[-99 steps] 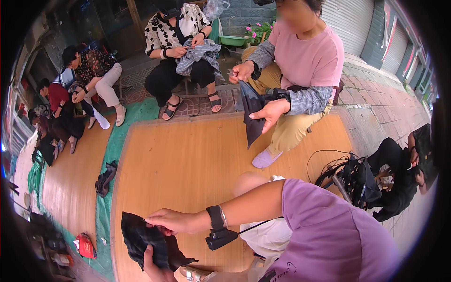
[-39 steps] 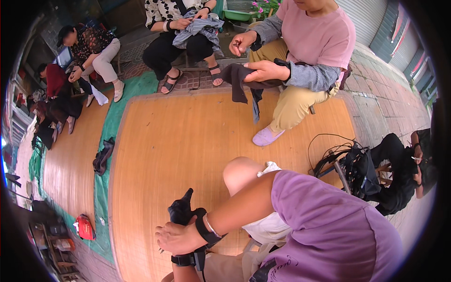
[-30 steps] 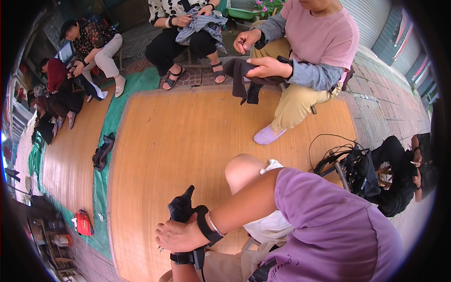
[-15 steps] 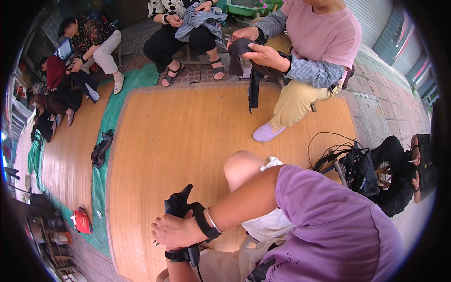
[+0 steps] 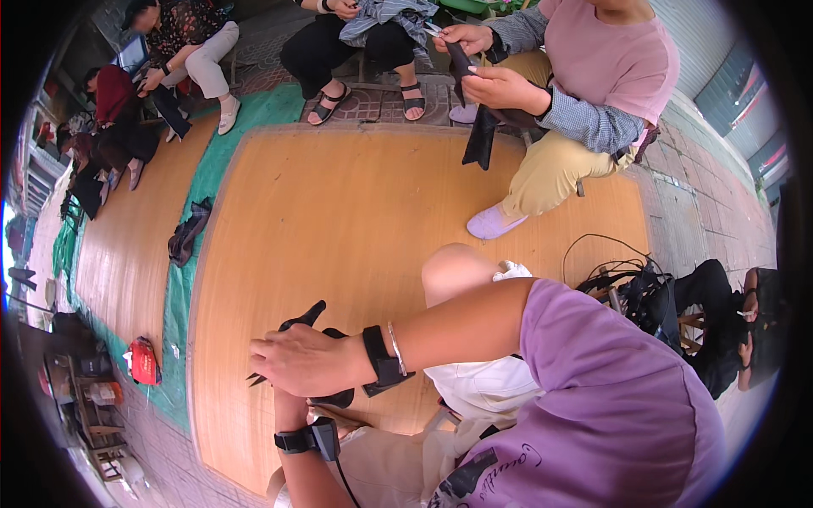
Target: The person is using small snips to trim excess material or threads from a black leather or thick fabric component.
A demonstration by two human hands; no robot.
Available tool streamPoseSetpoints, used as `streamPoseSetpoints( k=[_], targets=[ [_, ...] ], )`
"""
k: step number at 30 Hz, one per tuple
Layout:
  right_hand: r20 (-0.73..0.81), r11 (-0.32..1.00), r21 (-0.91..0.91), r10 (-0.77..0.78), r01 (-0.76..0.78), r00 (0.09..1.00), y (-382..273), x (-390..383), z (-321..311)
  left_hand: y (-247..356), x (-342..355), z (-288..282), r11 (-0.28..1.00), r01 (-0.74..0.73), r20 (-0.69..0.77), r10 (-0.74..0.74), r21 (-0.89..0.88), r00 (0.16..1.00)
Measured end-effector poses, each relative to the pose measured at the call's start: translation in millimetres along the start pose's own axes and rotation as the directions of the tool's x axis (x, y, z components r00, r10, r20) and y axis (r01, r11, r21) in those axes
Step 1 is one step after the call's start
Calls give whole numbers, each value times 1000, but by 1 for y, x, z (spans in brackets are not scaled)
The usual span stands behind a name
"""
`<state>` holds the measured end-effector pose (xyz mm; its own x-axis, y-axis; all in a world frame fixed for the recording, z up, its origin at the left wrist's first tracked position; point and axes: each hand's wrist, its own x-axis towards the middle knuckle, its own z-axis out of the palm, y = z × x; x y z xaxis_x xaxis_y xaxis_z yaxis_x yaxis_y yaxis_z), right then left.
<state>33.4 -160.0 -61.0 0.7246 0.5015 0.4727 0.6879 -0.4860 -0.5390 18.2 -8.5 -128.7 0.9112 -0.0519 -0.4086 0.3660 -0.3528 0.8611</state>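
Holding black cloth [image 5: 306,315] — mat [image 5: 373,229] edge left, room ahead.

Single head-worn fisheye view, wide, angled downward

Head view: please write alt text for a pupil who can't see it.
A person's right hand crosses over the mostly hidden left hand, with black cloth showing around them, above a tan mat. Opposite, a seated person in pink holds dark cloth; others sit further left.
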Motion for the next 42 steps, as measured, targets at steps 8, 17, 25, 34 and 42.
streamPoseSetpoints(
  k=[8, 17, 25, 34, 42],
  targets=[
    [-47, 957, -116, 261, -265, 964, 57, 13, -79, 49, -19, -3, 728, 83, 120, -1, -681, 993],
    [87, 928, 6, 371, -373, 924, 76, 5, -69, 44, -39, -31, 531, -11, 70, 131, -847, 989],
    [101, 883, 296, 350, -364, 931, 75, 3, -55, 39, -39, -38, 266, 18, 65, 171, -964, 983],
    [449, 590, 536, 407, -604, 796, 58, 12, -50, 45, -41, -41, 194, 9, 58, 250, -981, 966],
    [514, 290, 647, 518, -705, 684, 57, 12, -56, 47, -41, -38, 206, 16, 65, 233, -978, 970]
  ],
)
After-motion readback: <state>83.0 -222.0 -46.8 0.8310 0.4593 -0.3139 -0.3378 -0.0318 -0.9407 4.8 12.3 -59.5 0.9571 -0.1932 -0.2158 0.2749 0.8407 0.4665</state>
